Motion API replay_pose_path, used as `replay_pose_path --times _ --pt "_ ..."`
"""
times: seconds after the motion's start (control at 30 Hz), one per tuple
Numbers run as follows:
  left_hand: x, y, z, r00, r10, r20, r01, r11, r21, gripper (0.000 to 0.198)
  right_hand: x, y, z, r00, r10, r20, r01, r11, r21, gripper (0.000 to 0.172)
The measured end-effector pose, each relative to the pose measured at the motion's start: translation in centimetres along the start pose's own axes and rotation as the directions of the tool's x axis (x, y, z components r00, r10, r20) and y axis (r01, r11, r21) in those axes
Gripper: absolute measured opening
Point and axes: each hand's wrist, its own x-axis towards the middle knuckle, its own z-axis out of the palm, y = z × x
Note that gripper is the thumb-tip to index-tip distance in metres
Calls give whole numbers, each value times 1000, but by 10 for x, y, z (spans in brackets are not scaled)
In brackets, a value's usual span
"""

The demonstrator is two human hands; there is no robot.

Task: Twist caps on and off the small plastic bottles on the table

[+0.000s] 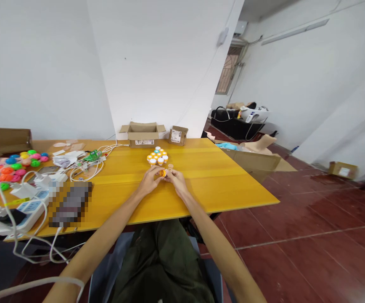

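Note:
Both my hands meet above the yellow table (220, 181), around a small orange jar (162, 173). My left hand (150, 181) is closed on its left side. From the right, the fingers of my right hand (176, 181) grip the jar's edge, and they partly hide it. Just beyond my hands, several small orange-and-white jars (160, 161) stand in a tight cluster, most with white tops and one or two bluish. A small round tan spot or disc (170, 166) shows on the table near my right fingertips; its kind is unclear.
An open cardboard box (143, 136) and a smaller box (178, 136) stand against the wall. To the left lie a dark blurred-out device (72, 204), a white power strip (33, 210) with cables, and colourful balls (12, 168). The table's right edge borders a large carton (252, 164).

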Motion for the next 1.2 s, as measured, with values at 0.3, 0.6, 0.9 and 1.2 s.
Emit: replay_pose_path --times 0.3,0.6,0.9,1.2 --pt "2 1 2 997 -58 -48 55 996 -72 25 0 0 -1 1000 -17 25 17 1000 -8 40" --pt "3 1 1 998 -39 -44 36 997 -74 24 -2 -5 1 1000 10 11 -10 1000 13 40" --pt "3 5 2 993 -80 -86 76 996 -50 17 -1 -4 2 1000 21 5 -21 998 53 37" --pt "3 5 0 997 -69 -43 68 997 -27 22 0 -1 -4 998 17 65 -22 997 79 37"
